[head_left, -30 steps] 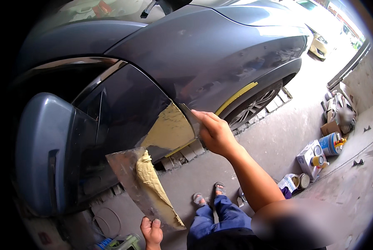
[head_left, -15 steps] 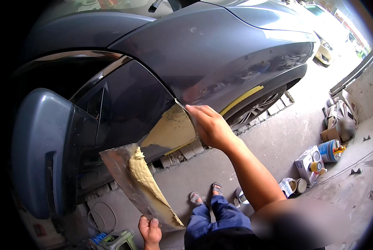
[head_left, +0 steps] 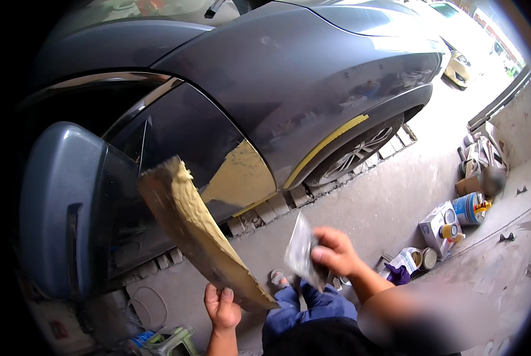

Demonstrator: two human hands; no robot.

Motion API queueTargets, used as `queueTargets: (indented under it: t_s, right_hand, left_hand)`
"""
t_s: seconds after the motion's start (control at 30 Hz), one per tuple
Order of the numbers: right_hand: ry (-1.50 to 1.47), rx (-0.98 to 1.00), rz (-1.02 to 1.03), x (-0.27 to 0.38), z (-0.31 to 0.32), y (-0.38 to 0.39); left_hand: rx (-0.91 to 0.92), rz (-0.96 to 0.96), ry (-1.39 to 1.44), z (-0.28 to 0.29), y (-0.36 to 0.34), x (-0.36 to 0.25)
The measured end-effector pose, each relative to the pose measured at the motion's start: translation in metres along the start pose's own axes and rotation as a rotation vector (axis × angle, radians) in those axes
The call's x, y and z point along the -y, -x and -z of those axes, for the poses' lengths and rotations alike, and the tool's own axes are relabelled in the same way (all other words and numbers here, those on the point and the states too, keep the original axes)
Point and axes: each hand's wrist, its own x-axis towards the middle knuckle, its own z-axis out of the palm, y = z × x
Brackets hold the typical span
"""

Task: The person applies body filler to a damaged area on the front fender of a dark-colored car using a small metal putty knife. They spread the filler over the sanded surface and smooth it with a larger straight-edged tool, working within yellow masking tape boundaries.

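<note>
In my left hand [head_left: 223,308] I grip the near edge of a long flat mixing board [head_left: 173,210]. A thick ridge of yellowish body filler [head_left: 203,228] lies along the board's right side. My right hand [head_left: 338,254] is closed round a thin flat filler spreader [head_left: 300,249], held over my legs and apart from the car. Ahead stands a dark grey-blue car [head_left: 301,77]. A patch of spread filler [head_left: 242,178] covers the lower front corner of its door; the board partly overlaps the door in view.
The side mirror [head_left: 64,207] juts out at the left. Yellow tape [head_left: 325,148] follows the wheel arch above the wheel [head_left: 360,154]. Along the right wall stand a blue can [head_left: 468,210], a white box [head_left: 437,228] and several tins. A green stool [head_left: 170,342] is at lower left.
My right hand has drawn the spreader back from the door's edge, toward my body. The board in my left hand has risen and tilted. The door's filler patch is more fully visible.
</note>
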Motion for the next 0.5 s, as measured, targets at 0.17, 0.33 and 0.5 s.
queueTargets:
  t_s: [0.17,0.33,0.5]
  right_hand:
    - [-0.102,0.301,-0.041,-0.046,-0.031,0.028]
    - [0.009,0.037,-0.228,-0.064,0.004,0.031]
    - [0.177,0.032,0.361,-0.035,-0.006,0.026]
  left_hand:
    - [0.086,0.050,0.236,-0.045,-0.015,0.003]
    - [0.123,-0.061,0.202,-0.048,-0.024,-0.004]
    - [0.096,-0.180,-0.009,-0.043,-0.027,-0.006]
